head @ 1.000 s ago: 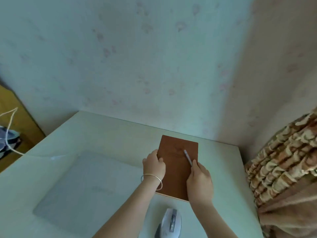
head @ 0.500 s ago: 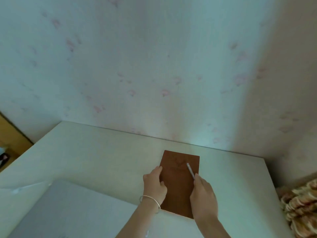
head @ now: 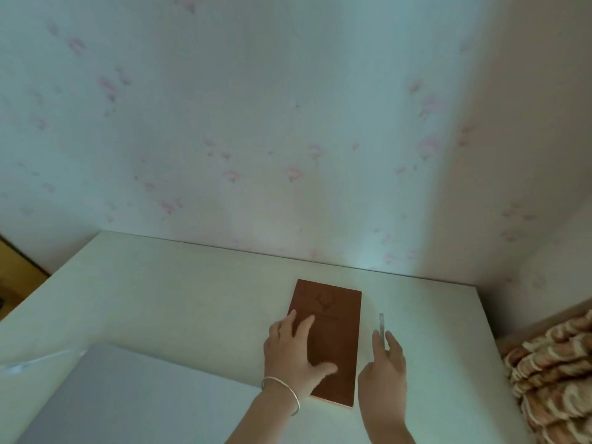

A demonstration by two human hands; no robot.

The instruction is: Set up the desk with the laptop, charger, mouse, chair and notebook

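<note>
A brown notebook (head: 333,328) lies closed and flat on the pale desk (head: 179,296), towards the back right. My left hand (head: 293,354), with a thin bangle on the wrist, rests flat on the notebook's lower left, fingers spread. My right hand (head: 384,370) is just right of the notebook, off its cover, and holds a slim silver pen (head: 381,325) between thumb and fingers, tip pointing away. A closed grey laptop (head: 128,398) lies at the front left of the desk. The mouse is out of frame.
A wall with pink-flowered wallpaper (head: 288,139) rises right behind the desk. Patterned brown and cream fabric (head: 557,373) hangs past the desk's right edge. A white cable (head: 41,360) runs near the laptop's far left corner. Wooden furniture (head: 16,274) stands at the left.
My right hand has lifted the pen off the notebook and moved to its right. My left hand has slid from the notebook's left edge onto the cover. The camera tilted up; the mouse left the frame.
</note>
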